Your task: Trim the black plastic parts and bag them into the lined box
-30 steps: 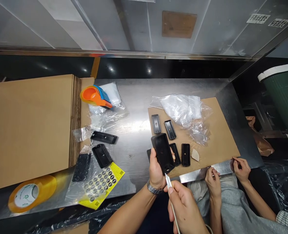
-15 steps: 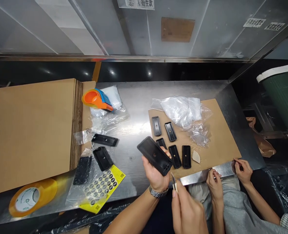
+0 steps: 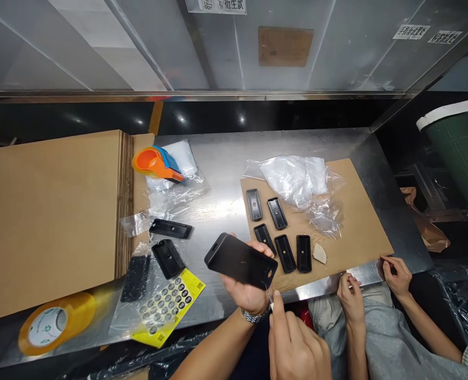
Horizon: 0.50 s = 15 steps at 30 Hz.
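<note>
In my left hand [image 3: 245, 295] lies a black plastic shell [image 3: 240, 258], smooth face up, with a small oval opening at its near right end. My fingers curl round it from below and behind. Close to that end, my right hand [image 3: 299, 343] pinches a slim metal-tipped tool [image 3: 271, 303] with a pale grip. Its tip meets the shell's lower right corner or comes very near it. Whether it is a knife is too small to tell. Behind the left hand, several black trays [image 3: 303, 253] lie hollow side up on a cardboard sheet [image 3: 356, 211].
To the left are black parts [image 3: 168, 258], a yellow sticker sheet [image 3: 194, 283], an orange tape dispenser [image 3: 155, 161], a tape roll [image 3: 46, 327] and stacked cardboard [image 3: 52, 211]. Plastic bags [image 3: 293, 179] lie on the sheet. Another person's hands [image 3: 351, 301] rest at the right edge.
The black shell has tilted and shifted left in my left hand, its smooth face now more level. My right hand has brought the tool leftward to the shell's lower corner.
</note>
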### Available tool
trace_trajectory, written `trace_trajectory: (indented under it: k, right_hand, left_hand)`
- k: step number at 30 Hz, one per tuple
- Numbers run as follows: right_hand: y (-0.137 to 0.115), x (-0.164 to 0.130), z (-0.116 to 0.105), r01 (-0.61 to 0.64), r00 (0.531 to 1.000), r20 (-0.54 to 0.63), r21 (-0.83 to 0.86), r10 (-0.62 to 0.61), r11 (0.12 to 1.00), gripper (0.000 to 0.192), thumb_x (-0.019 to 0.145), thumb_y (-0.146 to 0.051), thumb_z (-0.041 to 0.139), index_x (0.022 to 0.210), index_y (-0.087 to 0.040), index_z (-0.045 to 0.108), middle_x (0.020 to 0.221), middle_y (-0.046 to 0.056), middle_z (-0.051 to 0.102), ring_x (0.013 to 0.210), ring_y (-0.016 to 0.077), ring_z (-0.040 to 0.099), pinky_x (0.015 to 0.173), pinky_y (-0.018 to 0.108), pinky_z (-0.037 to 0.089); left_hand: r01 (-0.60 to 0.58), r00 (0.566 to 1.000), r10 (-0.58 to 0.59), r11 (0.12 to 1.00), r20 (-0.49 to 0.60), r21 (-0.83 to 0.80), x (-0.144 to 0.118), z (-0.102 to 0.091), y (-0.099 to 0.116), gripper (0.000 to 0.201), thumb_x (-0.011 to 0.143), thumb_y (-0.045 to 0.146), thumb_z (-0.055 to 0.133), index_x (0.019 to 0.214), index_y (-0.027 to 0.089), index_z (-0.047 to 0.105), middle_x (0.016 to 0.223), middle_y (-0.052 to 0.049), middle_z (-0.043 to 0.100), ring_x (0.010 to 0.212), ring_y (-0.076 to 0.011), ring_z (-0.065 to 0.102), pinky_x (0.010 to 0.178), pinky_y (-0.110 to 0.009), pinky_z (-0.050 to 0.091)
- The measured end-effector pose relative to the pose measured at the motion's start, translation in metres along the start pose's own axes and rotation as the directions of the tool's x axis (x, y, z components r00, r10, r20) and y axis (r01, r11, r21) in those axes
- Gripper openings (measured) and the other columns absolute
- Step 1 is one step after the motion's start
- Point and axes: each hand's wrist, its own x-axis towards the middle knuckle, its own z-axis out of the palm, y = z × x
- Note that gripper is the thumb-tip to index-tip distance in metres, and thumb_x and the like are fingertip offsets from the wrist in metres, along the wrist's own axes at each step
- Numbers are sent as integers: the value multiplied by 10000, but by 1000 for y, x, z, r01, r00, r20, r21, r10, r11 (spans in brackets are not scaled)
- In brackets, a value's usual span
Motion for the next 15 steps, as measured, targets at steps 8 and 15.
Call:
trace_trajectory:
  k: [8,15]
  right_hand:
    - [-30,14,2,-163,986,14,229,164,960,367,878,-417,318,933,-319,668,528,57,566,596,142,621,367,153,437]
    - [-26,11,1,-224,975,77,292,210,930,382,876,-433,310,917,-314,671,522,60,560,608,149,619,364,158,434]
  left_hand:
    - [63,996,-62,998,-57,18,-2,4,6,432,737,558,374,1056,303,516,682,-11,546,596,-152,494,582,-278,406]
    - [58,997,-57,998,46,-24,-3,-5,4,441,742,547,398,1094,300,496,715,-29,564,627,-161,496,601,-280,414]
